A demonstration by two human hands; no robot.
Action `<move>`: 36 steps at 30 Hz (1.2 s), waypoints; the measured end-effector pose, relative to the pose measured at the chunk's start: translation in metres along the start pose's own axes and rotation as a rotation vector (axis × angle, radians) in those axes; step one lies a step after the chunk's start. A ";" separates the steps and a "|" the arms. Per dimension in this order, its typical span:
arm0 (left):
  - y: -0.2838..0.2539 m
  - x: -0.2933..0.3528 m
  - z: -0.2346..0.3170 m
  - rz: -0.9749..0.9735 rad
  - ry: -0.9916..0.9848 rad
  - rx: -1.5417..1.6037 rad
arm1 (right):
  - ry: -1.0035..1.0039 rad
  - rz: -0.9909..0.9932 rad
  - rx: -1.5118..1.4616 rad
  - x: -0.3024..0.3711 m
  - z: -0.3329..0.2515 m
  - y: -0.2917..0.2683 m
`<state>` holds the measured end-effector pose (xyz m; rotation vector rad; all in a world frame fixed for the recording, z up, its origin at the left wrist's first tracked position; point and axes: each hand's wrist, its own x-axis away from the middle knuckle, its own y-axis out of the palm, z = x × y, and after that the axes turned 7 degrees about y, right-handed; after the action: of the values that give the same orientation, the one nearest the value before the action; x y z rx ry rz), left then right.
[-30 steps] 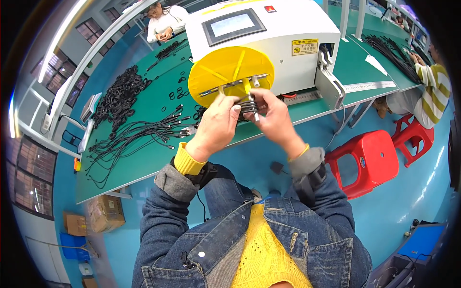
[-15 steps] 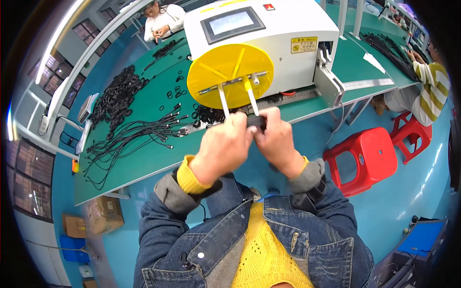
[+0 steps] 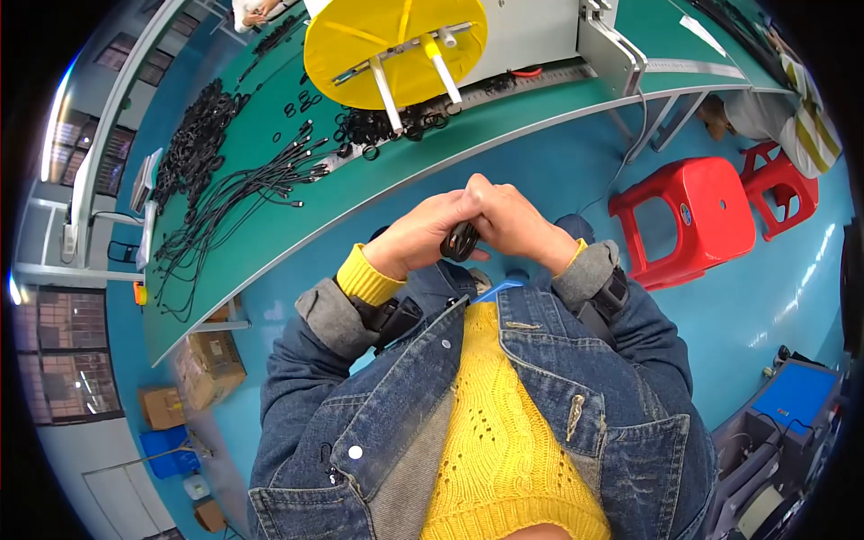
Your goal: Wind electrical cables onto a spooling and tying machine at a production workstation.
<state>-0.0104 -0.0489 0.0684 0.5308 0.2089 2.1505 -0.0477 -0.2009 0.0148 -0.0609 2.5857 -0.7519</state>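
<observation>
Close in front of my body, a black coiled cable (image 3: pixel 461 241) is gripped between both hands, clear of the table edge. My left hand (image 3: pixel 418 229) closes round its left side. My right hand (image 3: pixel 520 223) wraps over the top and right side, with its fingers partly hidden. Beyond them stands a winding machine's yellow disc (image 3: pixel 382 36) with two white pegs (image 3: pixel 387 97) sticking out, and nothing is wound on the pegs. Small black rings (image 3: pixel 364 128) lie heaped beneath the disc.
Straight black cables (image 3: pixel 234 184) and a pile of black loops (image 3: pixel 193 135) cover the left of the green table (image 3: pixel 270 232). Red stools (image 3: pixel 697 216) stand at right, near a person in a striped sleeve (image 3: pixel 810 130). Cardboard boxes (image 3: pixel 209 364) sit below the table at left.
Both hands have come away from the machine's pegs toward my body, bringing the black coiled cable with them. The view has tipped downward.
</observation>
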 end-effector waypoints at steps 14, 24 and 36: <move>-0.013 -0.009 -0.011 -0.049 -0.459 -0.328 | 0.117 -0.199 0.197 0.012 0.013 0.015; -0.024 0.003 -0.037 0.008 -0.148 -0.530 | 0.242 -0.116 -0.270 0.017 0.010 0.029; -0.031 0.018 -0.049 0.107 -0.369 -0.314 | 0.285 -0.320 -0.092 0.005 0.015 0.042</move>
<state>-0.0188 -0.0137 0.0193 0.7515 -0.3615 2.0884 -0.0420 -0.1737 -0.0205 -0.4339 2.9222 -0.8007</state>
